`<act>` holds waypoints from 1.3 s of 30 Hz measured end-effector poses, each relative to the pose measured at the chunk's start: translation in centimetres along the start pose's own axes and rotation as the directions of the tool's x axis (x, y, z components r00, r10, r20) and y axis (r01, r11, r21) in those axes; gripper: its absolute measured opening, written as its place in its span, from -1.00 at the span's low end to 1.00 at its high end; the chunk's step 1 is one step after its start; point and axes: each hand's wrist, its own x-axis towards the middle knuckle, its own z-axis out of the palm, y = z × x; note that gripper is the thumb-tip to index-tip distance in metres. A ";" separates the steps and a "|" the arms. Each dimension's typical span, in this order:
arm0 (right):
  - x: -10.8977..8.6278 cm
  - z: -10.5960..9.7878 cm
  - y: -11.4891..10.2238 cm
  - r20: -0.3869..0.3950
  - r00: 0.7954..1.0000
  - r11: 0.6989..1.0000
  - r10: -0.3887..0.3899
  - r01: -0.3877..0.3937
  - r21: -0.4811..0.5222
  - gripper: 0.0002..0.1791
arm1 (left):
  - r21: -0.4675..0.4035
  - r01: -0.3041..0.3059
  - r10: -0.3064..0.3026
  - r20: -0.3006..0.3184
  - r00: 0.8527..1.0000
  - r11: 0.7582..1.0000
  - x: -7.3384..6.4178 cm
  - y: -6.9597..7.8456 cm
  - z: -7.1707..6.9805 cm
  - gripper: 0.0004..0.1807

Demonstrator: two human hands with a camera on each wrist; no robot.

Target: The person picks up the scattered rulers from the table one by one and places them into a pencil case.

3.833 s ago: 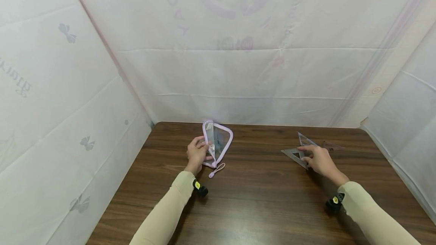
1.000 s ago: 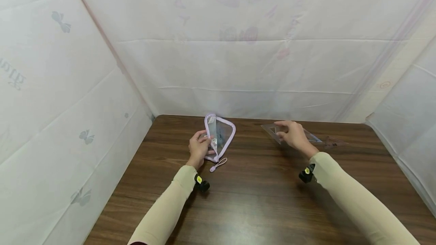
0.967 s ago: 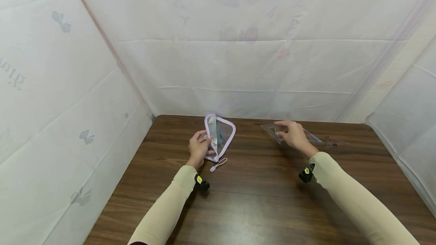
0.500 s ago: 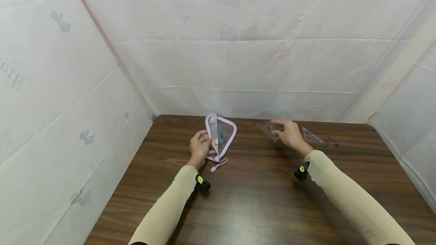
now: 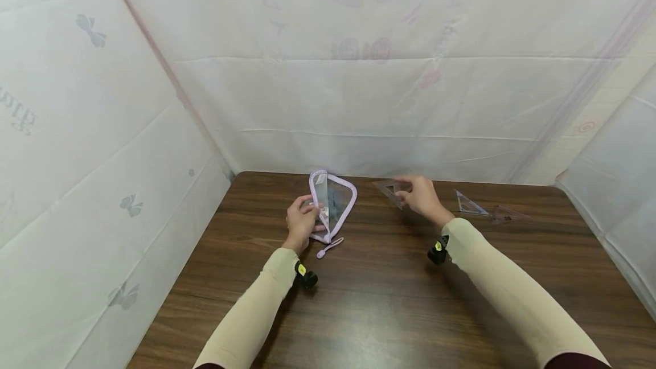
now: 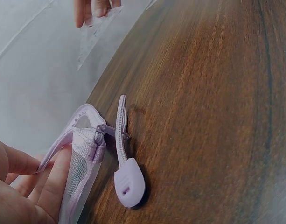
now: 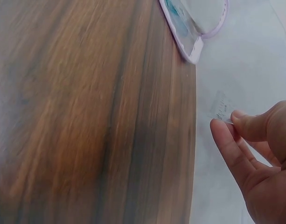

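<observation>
A clear zip pouch [image 5: 339, 205] with lilac edging stands with its mouth spread, near the table's back edge. My left hand [image 5: 301, 221] grips its left side, thumb outside and fingers inside the opening in the left wrist view. The lilac zipper pull [image 6: 129, 182] hangs down by the wood. To the right, my right hand [image 5: 421, 197] pinches a transparent set square [image 5: 388, 191] between thumb and fingertips, held over the table with one corner toward the pouch. In the right wrist view, only a small printed part of the set square [image 7: 223, 108] shows past the fingertips.
A blue-edged set square [image 5: 470, 204] and a pinkish transparent triangle [image 5: 507, 215] lie on the brown wooden table [image 5: 369, 300] at the right. White printed sheeting [image 5: 328, 101] rises behind the table and on both sides.
My right hand has carried the set square leftward from beside the other triangles, closer to the pouch. My left hand keeps its hold on the pouch, nearly still.
</observation>
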 end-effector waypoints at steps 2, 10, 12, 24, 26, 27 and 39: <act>0.3 0.4 -0.2 0.008 1.000 1.000 0.001 -0.001 0.001 -0.54 | -0.002 0.000 0.000 0.002 1.000 1.000 0.1 -0.1 0.1 -0.60; 1.6 1.9 -1.1 0.017 1.000 1.000 0.003 -0.004 0.028 -0.54 | 0.005 0.006 -0.006 0.001 1.000 1.000 0.2 -0.1 0.4 -0.59; 2.0 2.3 -1.4 0.022 1.000 0.999 0.008 -0.009 0.039 -0.54 | 0.006 0.005 -0.005 -0.003 1.000 1.000 0.2 -0.2 0.4 -0.59; 3.7 5.0 -2.1 0.016 0.998 0.995 0.055 -0.056 0.079 -0.56 | 0.009 -0.002 0.001 0.004 1.000 1.000 0.4 -0.3 0.6 -0.62; 4.0 5.4 -2.3 0.006 0.998 0.993 0.063 -0.063 0.098 -0.57 | 0.005 -0.005 0.005 0.005 1.000 1.000 0.4 -0.3 0.6 -0.62; 4.1 5.6 -2.3 0.001 0.998 0.992 0.065 -0.065 0.108 -0.57 | 0.004 -0.006 0.006 0.006 1.000 1.000 0.4 -0.3 0.6 -0.62; 5.6 8.6 -2.8 -0.028 0.993 0.968 0.117 -0.107 0.229 -0.57 | -0.009 -0.017 0.017 0.001 1.000 1.000 0.7 -0.7 0.6 -0.61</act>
